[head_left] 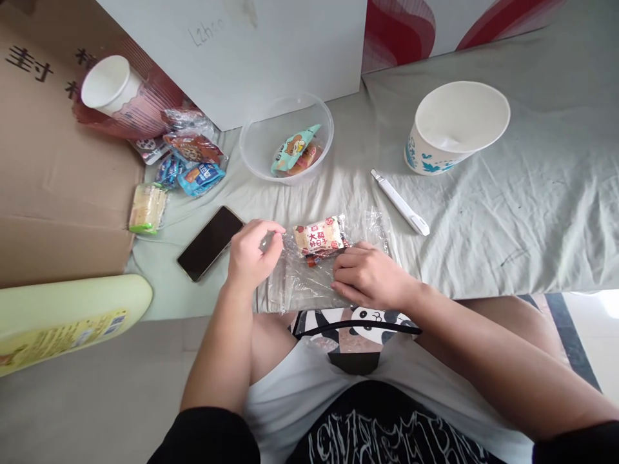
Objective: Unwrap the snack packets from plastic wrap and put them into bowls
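A clear plastic bag lies crumpled at the table's front edge. On it is a small wrapped snack, cream with red print, with a red-orange wrapper partly showing underneath. My left hand is left of the snack, thumb and forefinger brought together at the bag's left edge. Right of the snack, my right hand has its fingers curled onto the bag, and their tips are partly hidden. Beyond the bag, a clear round bowl holds a mint-green snack packet and a reddish one.
A black phone lies beside my left hand. A white utility knife and a paper tub are at the right. Several wrapped snacks, a paper cup and a cardboard box stand left; a yellow-green bottle is nearer.
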Tool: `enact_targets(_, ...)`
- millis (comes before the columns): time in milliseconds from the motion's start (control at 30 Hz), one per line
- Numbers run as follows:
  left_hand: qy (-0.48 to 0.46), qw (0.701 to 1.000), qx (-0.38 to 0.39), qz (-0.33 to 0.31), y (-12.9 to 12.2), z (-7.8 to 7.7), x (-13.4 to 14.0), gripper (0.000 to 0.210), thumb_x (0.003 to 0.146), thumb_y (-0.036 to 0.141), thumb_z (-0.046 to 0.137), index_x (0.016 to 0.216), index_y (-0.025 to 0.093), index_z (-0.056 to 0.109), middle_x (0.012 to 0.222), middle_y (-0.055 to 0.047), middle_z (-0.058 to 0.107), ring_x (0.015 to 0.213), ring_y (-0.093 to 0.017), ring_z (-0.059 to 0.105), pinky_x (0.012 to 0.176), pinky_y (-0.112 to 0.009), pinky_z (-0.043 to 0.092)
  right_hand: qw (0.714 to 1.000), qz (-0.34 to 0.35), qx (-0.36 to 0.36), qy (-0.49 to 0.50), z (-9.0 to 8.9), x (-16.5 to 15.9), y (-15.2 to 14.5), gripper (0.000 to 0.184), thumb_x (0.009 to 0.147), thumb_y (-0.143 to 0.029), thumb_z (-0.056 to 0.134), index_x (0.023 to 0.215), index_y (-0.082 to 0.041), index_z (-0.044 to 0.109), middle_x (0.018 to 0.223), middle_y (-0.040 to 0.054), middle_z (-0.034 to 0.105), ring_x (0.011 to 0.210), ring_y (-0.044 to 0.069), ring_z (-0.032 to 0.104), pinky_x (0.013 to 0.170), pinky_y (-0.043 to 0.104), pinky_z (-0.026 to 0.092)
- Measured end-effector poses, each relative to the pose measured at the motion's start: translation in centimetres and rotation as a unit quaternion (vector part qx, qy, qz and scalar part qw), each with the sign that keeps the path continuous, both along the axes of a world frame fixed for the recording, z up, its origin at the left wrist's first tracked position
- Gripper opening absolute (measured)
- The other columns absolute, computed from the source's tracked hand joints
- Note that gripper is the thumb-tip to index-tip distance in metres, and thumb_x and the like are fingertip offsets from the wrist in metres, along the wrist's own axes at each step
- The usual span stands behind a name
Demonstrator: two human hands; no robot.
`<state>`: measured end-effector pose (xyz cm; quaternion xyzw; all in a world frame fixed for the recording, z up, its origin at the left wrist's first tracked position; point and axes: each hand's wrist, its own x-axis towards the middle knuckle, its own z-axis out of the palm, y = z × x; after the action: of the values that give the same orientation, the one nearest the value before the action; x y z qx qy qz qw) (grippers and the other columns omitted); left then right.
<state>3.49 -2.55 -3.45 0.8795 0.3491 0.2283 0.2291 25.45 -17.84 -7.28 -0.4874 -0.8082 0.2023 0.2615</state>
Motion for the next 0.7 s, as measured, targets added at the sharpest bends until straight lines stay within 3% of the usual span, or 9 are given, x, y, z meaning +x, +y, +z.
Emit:
enact_targets(100,-0.004,0.999,-0.006,-0.034,0.0,-0.1,0.1,0.010,0.087,0.029,0.064,0.094,0.022,0.063,0.102,-0.006,0.076,0.099,-0.023,0.071,0.094,-0.037,0.055,1.000,-0.001,0.006,0.011,0.0,0.1,0.0,0.036,0.108,-0.030,0.044,0.084,-0.017,0.068,0.086,0.0058,0.070,0.074,0.018,0.056,0.076,0.037,0.033)
enact_targets(200,0.080,0.990,-0.034,-0.113,-0.4,-0.2,0.1,0.044,0.076,0.031,0.081,0.114,0.023,0.062,0.126,-0.009,0.071,0.121,-0.029,0.065,0.107,-0.043,0.051,1.000,-0.001,0.005,0.015,0.0,0.1,-0.1,0.035,0.107,-0.029,0.045,0.084,-0.017,0.068,0.085,0.0061,0.069,0.074,0.018,0.057,0.077,0.037,0.033)
enact_targets(367,0.141,0.981,-0.069,-0.111,-0.8,-0.6,0.1,0.055,0.079,0.013,0.070,0.131,0.025,0.056,0.132,-0.008,0.069,0.128,-0.027,0.063,0.112,-0.043,0.048,1.000,0.000,0.006,0.007,-0.2,0.2,-0.1,0.034,0.106,-0.030,0.046,0.082,-0.017,0.066,0.085,0.0062,0.069,0.075,0.018,0.057,0.077,0.037,0.032)
enact_targets(500,0.102,0.989,-0.059,-0.091,-0.6,-0.5,0.3,0.038,0.085,0.013,0.057,0.121,0.022,0.062,0.123,-0.008,0.074,0.118,-0.024,0.069,0.106,-0.039,0.053,1.000,0.000,0.008,0.005,-0.1,0.1,0.0,0.036,0.107,-0.030,0.045,0.081,-0.017,0.065,0.085,0.0059,0.069,0.074,0.018,0.057,0.076,0.037,0.032)
enact_targets(700,0.012,0.996,-0.064,-0.066,-0.1,-0.2,1.3,0.014,0.088,0.028,0.058,0.094,0.021,0.069,0.113,-0.009,0.078,0.106,-0.023,0.073,0.099,-0.038,0.056,1.000,0.001,-0.003,0.009,-0.1,0.1,0.1,0.037,0.108,-0.030,0.043,0.080,-0.018,0.065,0.083,0.0051,0.068,0.073,0.017,0.054,0.075,0.037,0.032)
